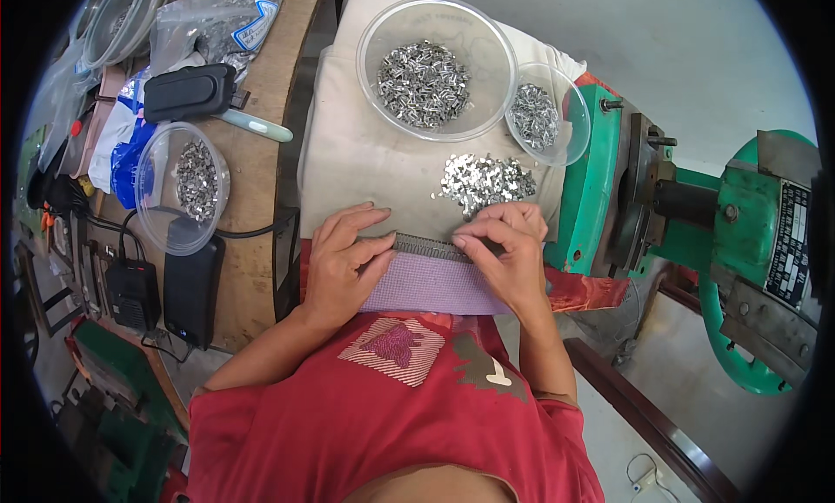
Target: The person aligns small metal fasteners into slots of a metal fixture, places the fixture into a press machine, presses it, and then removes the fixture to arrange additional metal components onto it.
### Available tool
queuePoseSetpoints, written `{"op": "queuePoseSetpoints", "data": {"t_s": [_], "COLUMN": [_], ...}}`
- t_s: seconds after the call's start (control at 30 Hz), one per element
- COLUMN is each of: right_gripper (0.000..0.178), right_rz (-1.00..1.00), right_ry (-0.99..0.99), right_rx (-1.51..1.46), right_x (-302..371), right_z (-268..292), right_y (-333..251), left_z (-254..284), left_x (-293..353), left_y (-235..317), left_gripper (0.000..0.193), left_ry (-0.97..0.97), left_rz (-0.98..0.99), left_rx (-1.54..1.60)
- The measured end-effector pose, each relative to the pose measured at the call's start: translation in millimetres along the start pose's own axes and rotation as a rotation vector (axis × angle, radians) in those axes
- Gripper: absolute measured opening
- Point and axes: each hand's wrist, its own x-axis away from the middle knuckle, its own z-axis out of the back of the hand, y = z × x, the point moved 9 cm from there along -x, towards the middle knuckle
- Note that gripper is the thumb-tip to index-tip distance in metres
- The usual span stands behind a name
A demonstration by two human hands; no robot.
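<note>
A dark, narrow toothed metal strip lies crosswise in front of me, along the far edge of a purple woven pad. My left hand holds the strip's left end between thumb and fingers. Over its right part, my right hand has thumb and forefinger pinched together; anything between those fingertips is too small to make out. Just beyond the right hand, a loose heap of small shiny metal pieces is spread on the beige cloth.
Behind the heap stand a large clear tub and a smaller clear bowl, both holding small metal parts. A green machine borders the right side. On the wooden bench at left are another tub, a black power bank and bags.
</note>
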Motion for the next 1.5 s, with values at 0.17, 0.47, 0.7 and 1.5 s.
{"op": "queuePoseSetpoints", "data": {"t_s": [0.17, 0.47, 0.7, 1.5], "right_gripper": [0.016, 0.016, 0.013, 0.016], "right_rz": [0.163, 0.181, 0.009, -0.095], "right_ry": [0.015, 0.281, 0.348, 0.005], "right_rx": [0.155, 0.253, 0.137, 0.268], "right_x": [2.7, -21.3, -67.4, -127.6], "right_z": [8.8, 64.5, 98.2, 57.6], "right_y": [-33.6, -26.7, 10.0, 37.4], "left_z": [-0.2, -0.1, -0.2, -1.8], "left_x": [-1.1, -0.2, 0.3, 0.8], "left_y": [0.4, 3.6, 3.1, 0.2], "left_gripper": [0.023, 0.022, 0.023, 0.015], "left_ry": [-0.001, -0.024, -0.039, -0.039], "left_rz": [0.000, -0.015, 0.011, 0.002], "left_rx": [0.004, -0.024, -0.012, -0.027]}}
